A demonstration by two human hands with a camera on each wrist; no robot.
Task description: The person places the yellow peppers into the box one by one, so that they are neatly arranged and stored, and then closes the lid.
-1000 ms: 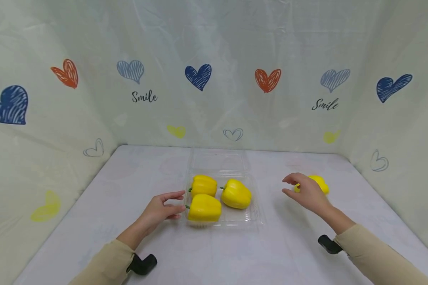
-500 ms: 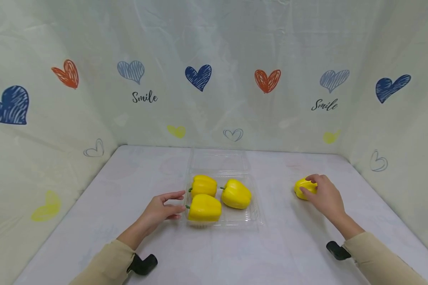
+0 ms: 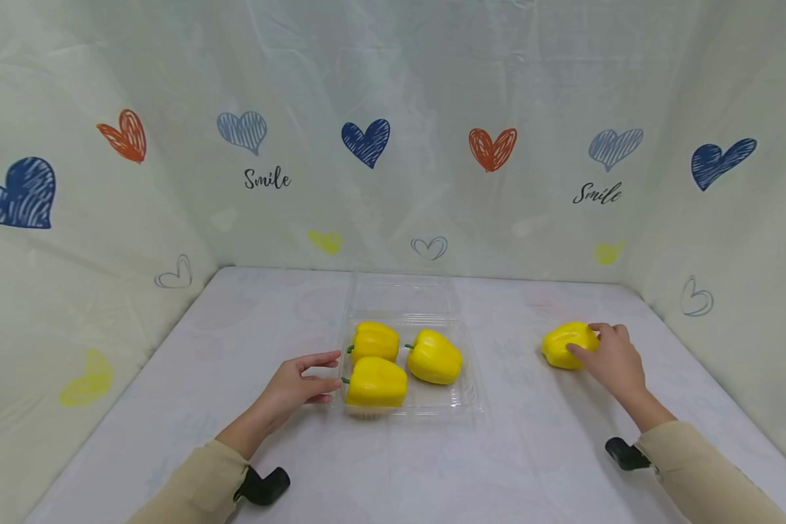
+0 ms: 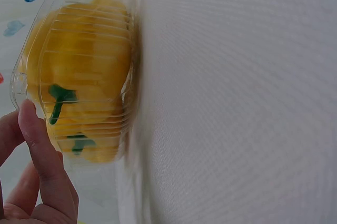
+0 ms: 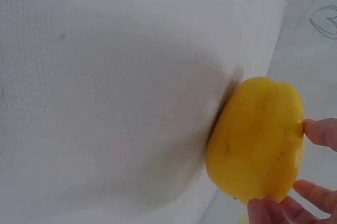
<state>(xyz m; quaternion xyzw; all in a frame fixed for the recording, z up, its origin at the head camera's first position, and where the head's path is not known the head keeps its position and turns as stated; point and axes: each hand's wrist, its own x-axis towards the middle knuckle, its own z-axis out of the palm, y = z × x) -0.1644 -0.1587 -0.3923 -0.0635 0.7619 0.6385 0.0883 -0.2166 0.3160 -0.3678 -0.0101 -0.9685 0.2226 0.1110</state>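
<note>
In the head view, you hold the pepper [image 3: 566, 346] at the right side of the table [image 3: 504, 466], your right hand [image 3: 618, 364] curled about its right end with the thumb on its near face. Your left hand [image 3: 291, 389], fingers loosely apart and gripping nothing, touches the left rim of a clear box [image 3: 440, 399] where three more peppers [image 3: 434, 356] lie on their sides. The glossy pepper looks light and firm, likely a little slippery and ready to roll; its broad opposite flanks should give you the surest hold. A wide stretch of table separates it from the box, whose low walls call for a lift rather than a slide. The most room inside appears at the near right corner, and the lid [image 3: 402, 297] lies folded back beyond. A curtain [image 3: 432, 73] stands along the table's far edge. In the left wrist view, your fingertip meets the box's rim; the thin, ribbed wall looks flexible, apt to dent or skid under a hard push. In the right wrist view, your fingertips meet the pepper's smooth skin on two sides, and its shadow gathers close under it, at the tabletop.
</note>
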